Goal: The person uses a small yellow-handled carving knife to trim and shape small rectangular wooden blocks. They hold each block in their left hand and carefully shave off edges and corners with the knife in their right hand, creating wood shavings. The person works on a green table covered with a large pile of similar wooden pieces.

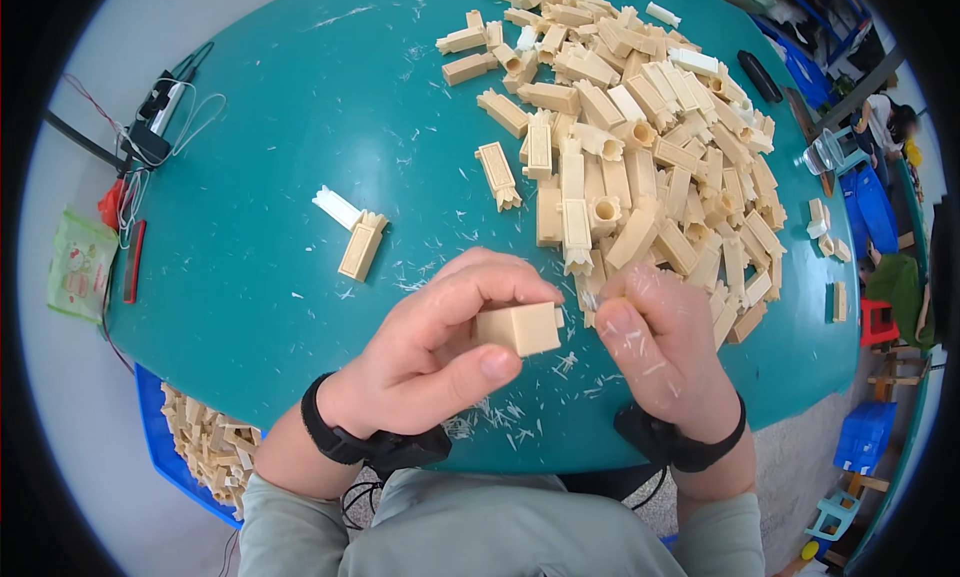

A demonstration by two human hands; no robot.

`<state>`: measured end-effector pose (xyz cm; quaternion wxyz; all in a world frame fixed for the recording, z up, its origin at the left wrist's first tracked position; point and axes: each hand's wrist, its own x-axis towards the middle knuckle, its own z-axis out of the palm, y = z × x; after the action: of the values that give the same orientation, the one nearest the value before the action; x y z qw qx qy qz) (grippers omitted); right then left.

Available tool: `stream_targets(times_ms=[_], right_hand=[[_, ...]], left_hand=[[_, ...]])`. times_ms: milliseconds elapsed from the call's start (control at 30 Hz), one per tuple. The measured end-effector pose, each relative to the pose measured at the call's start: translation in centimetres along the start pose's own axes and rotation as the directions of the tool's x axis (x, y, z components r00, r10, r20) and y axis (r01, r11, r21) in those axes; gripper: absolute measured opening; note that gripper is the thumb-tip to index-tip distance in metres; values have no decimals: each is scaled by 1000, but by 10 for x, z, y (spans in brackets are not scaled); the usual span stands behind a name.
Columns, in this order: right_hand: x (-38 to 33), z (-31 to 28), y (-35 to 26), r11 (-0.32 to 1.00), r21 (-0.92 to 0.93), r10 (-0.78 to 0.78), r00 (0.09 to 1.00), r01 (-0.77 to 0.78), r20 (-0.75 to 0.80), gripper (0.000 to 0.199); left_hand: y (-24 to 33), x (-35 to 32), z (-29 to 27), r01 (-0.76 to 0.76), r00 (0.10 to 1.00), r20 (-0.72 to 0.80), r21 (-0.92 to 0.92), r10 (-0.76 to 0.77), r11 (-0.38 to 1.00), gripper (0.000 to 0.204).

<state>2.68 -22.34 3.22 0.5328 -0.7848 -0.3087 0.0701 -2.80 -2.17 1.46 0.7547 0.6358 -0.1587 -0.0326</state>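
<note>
My left hand point(425, 352) grips a beige plastic block point(522, 329), boxy with a flat square end, between thumb and fingers. Just to its right, my right hand point(665, 347) is closed with the thumb pressed against the curled fingers. Whatever it pinches, if anything, is too small to make out. Pale shavings cling to its skin. Thin shavings point(515, 417) also litter the green table point(270, 127) beneath both hands. Beyond my right hand rises a large heap of similar beige pieces point(605, 212), some showing round holes and jagged ends.
Left of the heap lie a white piece point(337, 207) and a beige piece point(360, 252), touching. A blue bin point(152, 427) of pieces stands at lower left. A power strip point(165, 107) with cables lies by the left edge, a clear jar point(822, 154) by the right.
</note>
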Motion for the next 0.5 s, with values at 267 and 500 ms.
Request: stream_targets(times_ms=[267, 500], right_hand=[[-5, 12, 1, 996, -29, 89, 995, -88, 41, 32], [-6, 18, 3, 996, -83, 45, 999, -43, 26, 33]], left_hand=[[-8, -1, 0, -215, 953, -132, 334, 272, 918, 31], [-7, 1, 5, -243, 900, -122, 655, 418, 715, 31]])
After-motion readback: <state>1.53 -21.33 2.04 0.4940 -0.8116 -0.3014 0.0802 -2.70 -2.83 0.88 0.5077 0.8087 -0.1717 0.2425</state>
